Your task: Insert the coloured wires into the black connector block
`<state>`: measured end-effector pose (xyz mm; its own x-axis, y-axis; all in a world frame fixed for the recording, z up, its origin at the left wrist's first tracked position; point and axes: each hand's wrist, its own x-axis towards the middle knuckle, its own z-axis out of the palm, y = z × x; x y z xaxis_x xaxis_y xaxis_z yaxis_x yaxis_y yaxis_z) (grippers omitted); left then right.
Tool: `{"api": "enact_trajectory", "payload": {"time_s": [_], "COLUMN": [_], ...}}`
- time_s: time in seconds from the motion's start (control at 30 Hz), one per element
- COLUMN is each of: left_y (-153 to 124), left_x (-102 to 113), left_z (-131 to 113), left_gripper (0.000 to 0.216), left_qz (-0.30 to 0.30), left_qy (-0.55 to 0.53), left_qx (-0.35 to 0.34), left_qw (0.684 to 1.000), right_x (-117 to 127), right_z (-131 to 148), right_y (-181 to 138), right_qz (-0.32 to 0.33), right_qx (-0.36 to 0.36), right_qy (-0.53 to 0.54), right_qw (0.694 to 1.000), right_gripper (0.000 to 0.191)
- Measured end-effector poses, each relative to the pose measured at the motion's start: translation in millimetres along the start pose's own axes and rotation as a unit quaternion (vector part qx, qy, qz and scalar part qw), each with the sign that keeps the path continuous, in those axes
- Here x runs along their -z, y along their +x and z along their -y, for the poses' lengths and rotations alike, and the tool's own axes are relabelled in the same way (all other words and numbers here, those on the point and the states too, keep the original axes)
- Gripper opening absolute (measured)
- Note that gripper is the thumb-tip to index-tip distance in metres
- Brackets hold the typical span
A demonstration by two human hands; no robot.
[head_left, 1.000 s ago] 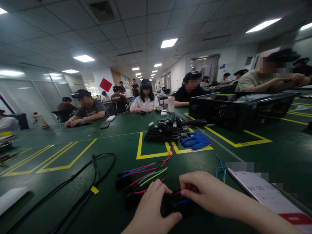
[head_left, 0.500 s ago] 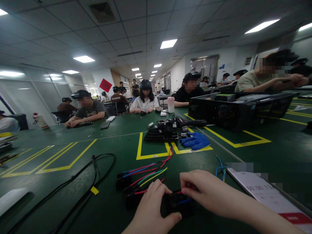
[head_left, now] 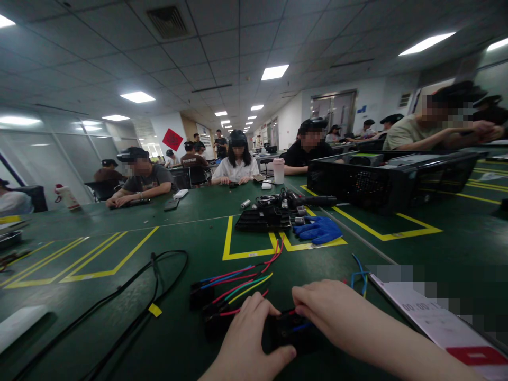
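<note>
At the bottom middle, a small black block with red and blue wires lies on the green table. My left hand grips its left side, thumb under its front edge. My right hand comes in from the right, fingers curled and pinched on the wires at the block's top. Just to the left lie more black connector blocks with a fan of red, blue, green and yellow wires.
A black cable with a yellow tag loops at the left. A blue glove and black parts lie further back, and a black computer case at the right. White paper lies near right. Several people sit round the table.
My right hand has sunk a little onto the block's top. Otherwise hands and block are as before.
</note>
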<state>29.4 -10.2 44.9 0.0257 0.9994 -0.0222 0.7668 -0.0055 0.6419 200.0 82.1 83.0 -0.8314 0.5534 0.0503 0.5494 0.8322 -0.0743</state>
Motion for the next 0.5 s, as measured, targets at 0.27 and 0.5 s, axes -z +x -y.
{"api": "enact_trajectory", "payload": {"time_s": [0.27,0.5], "left_y": [0.4,1.2], "left_x": [-0.8,-0.8], "left_z": [0.3,0.6], "left_gripper": [0.032,0.032], "left_qz": [0.0,-0.001], "left_qy": [0.004,0.01], "left_qx": [0.005,0.002], "left_qw": [1.0,1.0], "right_x": [2.2,4.5], "right_z": [0.6,-0.2], "right_y": [1.9,2.1], "right_qz": [-0.027,0.001], "right_qx": [0.066,0.065], "right_qy": [0.0,-0.003], "right_qw": [0.997,0.998], "right_gripper": [0.017,0.018]}}
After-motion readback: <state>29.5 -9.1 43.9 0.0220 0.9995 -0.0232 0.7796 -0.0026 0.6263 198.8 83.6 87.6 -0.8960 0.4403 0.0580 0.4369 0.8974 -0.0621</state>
